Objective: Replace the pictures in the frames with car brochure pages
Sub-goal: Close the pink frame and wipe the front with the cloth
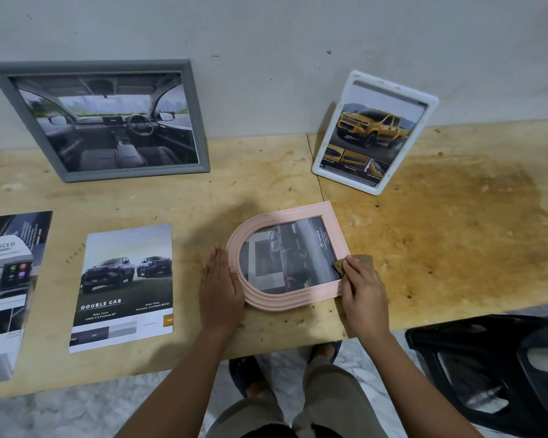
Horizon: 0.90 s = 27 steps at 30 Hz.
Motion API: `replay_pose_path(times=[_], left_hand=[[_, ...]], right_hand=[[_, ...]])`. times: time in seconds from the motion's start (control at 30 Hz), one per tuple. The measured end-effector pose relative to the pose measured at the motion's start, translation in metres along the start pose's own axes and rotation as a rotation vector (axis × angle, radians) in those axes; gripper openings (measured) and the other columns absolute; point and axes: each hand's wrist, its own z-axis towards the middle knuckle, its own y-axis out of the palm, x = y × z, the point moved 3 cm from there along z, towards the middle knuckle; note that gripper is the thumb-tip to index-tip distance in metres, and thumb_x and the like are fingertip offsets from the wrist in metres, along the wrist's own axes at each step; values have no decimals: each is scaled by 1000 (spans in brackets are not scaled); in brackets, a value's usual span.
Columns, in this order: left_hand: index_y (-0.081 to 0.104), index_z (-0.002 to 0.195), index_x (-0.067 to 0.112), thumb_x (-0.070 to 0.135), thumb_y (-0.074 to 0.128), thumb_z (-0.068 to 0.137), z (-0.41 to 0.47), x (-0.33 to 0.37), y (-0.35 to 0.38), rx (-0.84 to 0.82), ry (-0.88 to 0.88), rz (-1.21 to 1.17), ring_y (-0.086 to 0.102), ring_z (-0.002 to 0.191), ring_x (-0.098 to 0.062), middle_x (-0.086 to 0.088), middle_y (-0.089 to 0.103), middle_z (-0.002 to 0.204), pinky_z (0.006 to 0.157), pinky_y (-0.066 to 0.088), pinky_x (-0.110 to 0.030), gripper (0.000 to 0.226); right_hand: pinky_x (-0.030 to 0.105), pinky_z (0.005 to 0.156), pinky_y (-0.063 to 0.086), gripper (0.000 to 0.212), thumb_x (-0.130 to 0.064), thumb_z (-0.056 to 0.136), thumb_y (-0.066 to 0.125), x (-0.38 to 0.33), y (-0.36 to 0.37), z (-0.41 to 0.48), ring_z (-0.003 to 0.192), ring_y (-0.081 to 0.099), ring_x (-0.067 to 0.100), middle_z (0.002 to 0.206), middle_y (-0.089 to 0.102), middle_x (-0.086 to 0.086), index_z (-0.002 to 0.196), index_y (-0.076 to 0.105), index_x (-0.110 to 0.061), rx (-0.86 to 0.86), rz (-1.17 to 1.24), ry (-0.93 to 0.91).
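Observation:
A pink arched frame (pixel 331 216) lies flat on the wooden table (pixel 456 241), holding a grey car brochure page. My left hand (pixel 219 286) lies flat with straight fingers against the frame's curved left end. At the frame's lower right corner my right hand (pixel 363 287) grips a small brown cloth (pixel 359 260) against the glass. A grey frame (pixel 200 134) with a car interior picture leans on the wall at the back left. Against the wall at the back right stands a white frame (pixel 431 105) showing a yellow pickup.
Two loose brochure pages lie on the left: a "Double Cab" page (pixel 125 286) and a darker one (pixel 8 279) at the table's left edge. A black plastic stool (pixel 475 368) stands at the lower right, beyond the table's front edge. My feet show below.

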Motion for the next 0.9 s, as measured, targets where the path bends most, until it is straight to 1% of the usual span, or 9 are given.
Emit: replay_pose_path(times=[0.17, 0.27, 0.4, 0.57, 0.7, 0.8, 0.9], left_hand=[[27, 146, 9, 26, 22, 94, 1, -2, 2, 5, 3, 10, 20, 142, -15, -6, 28, 153, 115, 7, -24, 55], [27, 146, 9, 26, 22, 95, 2, -2, 3, -2, 1, 13, 20, 142, -15, -5, 27, 153, 115, 6, -22, 54], [28, 145, 9, 28, 21, 95, 1, -2, 3, 2, 0, 9, 22, 142, -17, -5, 28, 152, 115, 8, -23, 54], [31, 144, 8, 29, 22, 94, 3, -1, 1, 27, -12, -12, 29, 138, -17, -8, 34, 150, 113, 8, -18, 55], [31, 144, 8, 32, 20, 93, 3, -1, 2, 28, -8, -18, 25, 137, -10, -8, 34, 149, 113, 12, -22, 57], [30, 144, 8, 32, 18, 94, 3, -2, 2, 26, -8, -22, 27, 138, -15, -8, 33, 150, 114, 11, -23, 57], [32, 143, 7, 32, 16, 95, 3, -2, 2, 21, -14, -25, 28, 139, -18, -8, 33, 149, 114, 10, -24, 57]], right_hand=[[45, 85, 51, 34, 7, 77, 60, -6, 5, 25, 104, 59, 33, 115, 64, 14, 110, 67, -1, -27, -38, -61], [44, 81, 51, 32, 7, 76, 60, -11, 9, 45, 105, 58, 32, 112, 62, 12, 106, 68, -3, -43, -57, -68], [44, 83, 51, 30, 6, 73, 64, -18, 16, 69, 103, 57, 34, 108, 64, 14, 101, 71, -3, -50, -100, -68], [42, 86, 47, 28, 3, 75, 63, -26, 25, 92, 102, 56, 35, 109, 63, 14, 101, 71, -5, -74, -130, -58], [45, 86, 47, 28, 2, 76, 62, -30, 31, 107, 105, 55, 37, 112, 62, 15, 102, 71, -4, -87, -144, -65], [49, 85, 49, 29, 2, 78, 60, -35, 39, 119, 107, 54, 36, 114, 61, 15, 105, 70, -5, -98, -134, -49], [47, 85, 50, 30, 7, 76, 60, -41, 41, 127, 105, 56, 37, 112, 62, 19, 103, 69, 1, -62, -75, -89]])
